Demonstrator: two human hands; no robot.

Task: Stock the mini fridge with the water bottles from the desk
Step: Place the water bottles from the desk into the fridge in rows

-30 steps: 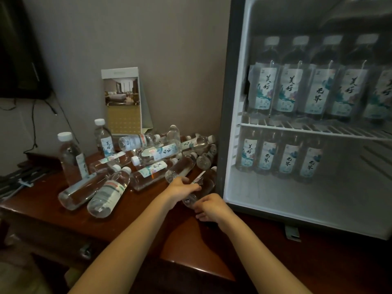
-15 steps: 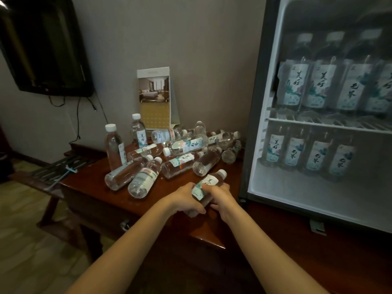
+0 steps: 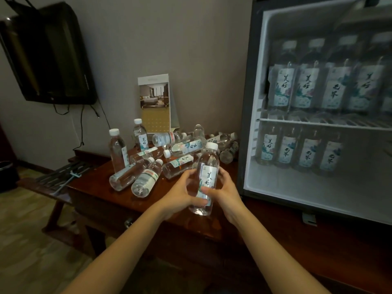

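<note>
Between both hands, just above the near desk (image 3: 101, 194) edge: one bottle (image 3: 206, 179), upright, white cap on top, label facing the camera. Left hand (image 3: 180, 195) wrapped around its left side, thumb across the lower label; right hand (image 3: 228, 190) cupped on the right side, fingers (image 3: 206, 190) curled over the front. Both forearms stretched forward, converging. Beyond the hands: a heap of bottles (image 3: 180, 149) on the desk, two upright at the left, the others lying crisscross, too tangled to count. Behind the heap, a standing card (image 3: 154, 102) against the wall. Right of the hands: open fridge (image 3: 250, 102), four bottles on the lower level, at least four on the wire shelf (image 3: 318, 124). Far left, wall-mounted TV (image 3: 48, 54).
</note>
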